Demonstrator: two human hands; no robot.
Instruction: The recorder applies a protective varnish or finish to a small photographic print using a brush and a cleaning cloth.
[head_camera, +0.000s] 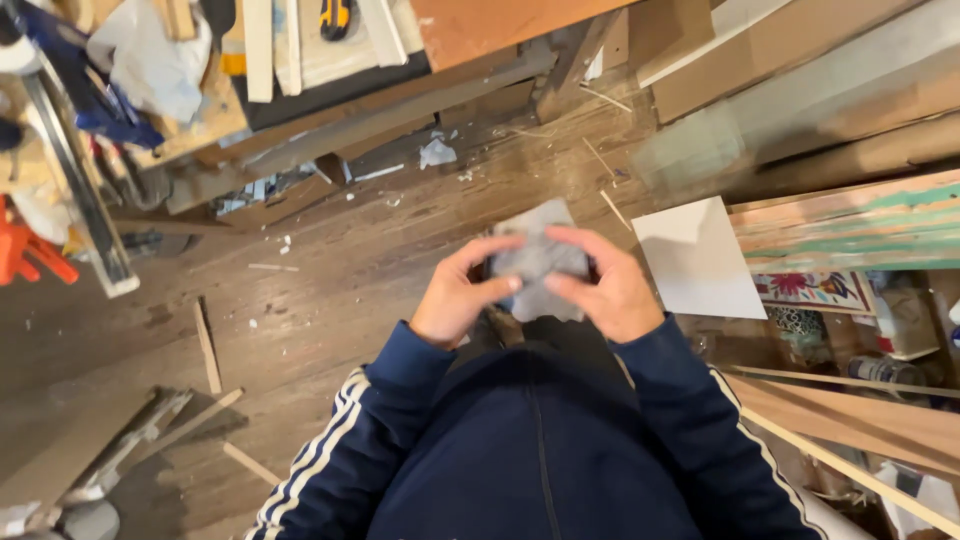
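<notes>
I look straight down at a wooden floor. Both my hands hold a small grey folded cloth or pad (537, 258) in front of my chest. My left hand (457, 296) grips its left side, thumb pressed on top. My right hand (605, 288) grips the right side, fingers curled over the upper edge. Something dark sits under the cloth between my palms, mostly hidden. My sleeves are dark blue with white stripes.
A white square tile (697, 256) lies on the floor to the right. Planks and boards (840, 70) are stacked at the upper right. Wood offcuts (206, 345) lie to the left, cluttered timber and tools (150, 90) at the upper left, and cans and patterned boards (860, 320) at the right.
</notes>
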